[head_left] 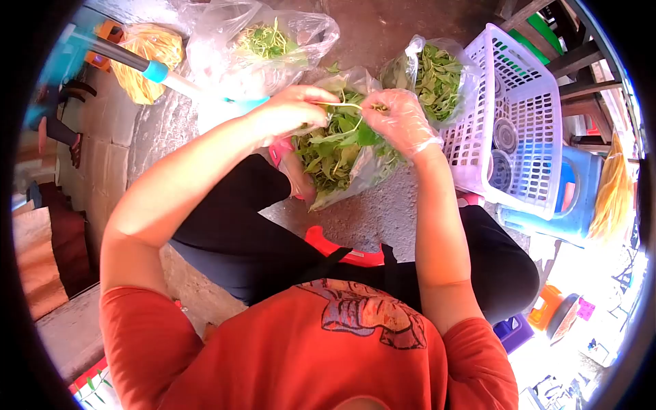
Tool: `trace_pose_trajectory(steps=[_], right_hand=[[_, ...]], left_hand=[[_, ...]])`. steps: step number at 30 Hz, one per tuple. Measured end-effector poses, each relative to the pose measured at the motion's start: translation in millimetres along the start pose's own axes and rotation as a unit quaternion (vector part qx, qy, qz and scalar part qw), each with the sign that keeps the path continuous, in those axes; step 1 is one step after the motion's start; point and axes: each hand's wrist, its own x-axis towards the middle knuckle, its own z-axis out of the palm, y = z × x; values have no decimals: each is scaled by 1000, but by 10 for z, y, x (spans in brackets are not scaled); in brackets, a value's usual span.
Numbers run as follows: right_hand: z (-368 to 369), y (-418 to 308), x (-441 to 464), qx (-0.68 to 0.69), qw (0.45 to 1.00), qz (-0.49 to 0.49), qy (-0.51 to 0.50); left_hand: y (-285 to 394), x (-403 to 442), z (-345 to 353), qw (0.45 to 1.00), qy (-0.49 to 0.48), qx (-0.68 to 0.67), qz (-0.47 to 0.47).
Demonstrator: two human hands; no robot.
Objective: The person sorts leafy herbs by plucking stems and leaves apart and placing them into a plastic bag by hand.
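Observation:
A thin green stem (345, 104) stretches between my two hands, above an open clear plastic bag of leafy greens (328, 160). At its left end, my left hand (292, 113) pinches the stem between thumb and fingers. My right hand (398, 121), in a clear plastic glove, is closed on the other end, with a little greenery showing at its fingers. Leaves hang just below the hands. To the right of them lies a second bag of greens (437, 78), and a third bag with pale stems (265, 41) lies beyond, up and to the left.
A white perforated basket (488, 116) stands at the right, above a blue container (581, 195). Yellow bundles in plastic lie at the upper left (147, 61) and far right (611, 195). A red object (348, 254) is between my legs. Another person's foot (76, 150) shows far left.

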Motion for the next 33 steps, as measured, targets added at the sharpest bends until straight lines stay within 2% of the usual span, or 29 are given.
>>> trace_pose_trajectory(steps=[3,4,7,11,12,15,18,21,24,26,30,32,33], right_hand=[[-48,-27,-39,-16,999,7,-45],[-39,-25,-45,-25,999,-3,-37],[-16,-37,-52,-38,999,-29,-19],[2,-22,-14,-12,999,-38,19],[23,16,-11,-4,999,-36,35],[119,52,19,-23,997,-24,69],[222,-44,48,-174,975,85,105],[59,130,39,-117,966,153,171],[32,198,106,26,991,74,105],[-2,11,127,159,986,26,43],[236,0,140,197,980,21,-8],[263,12,148,163,985,51,-37],[282,15,145,159,986,53,-14]], left_hand=[[-2,-1,98,957,103,239,127],[-18,-2,142,891,165,359,225],[-69,41,165,947,108,254,166],[-61,88,235,973,85,158,148],[-28,110,241,963,94,184,172],[23,157,254,952,112,232,164],[88,152,274,941,133,275,147],[-14,154,192,968,124,168,138],[-1,155,134,994,96,-8,52],[64,128,169,993,94,-56,35],[52,163,152,988,51,-143,10],[70,159,156,990,69,-118,23],[74,162,159,991,77,-107,29]])
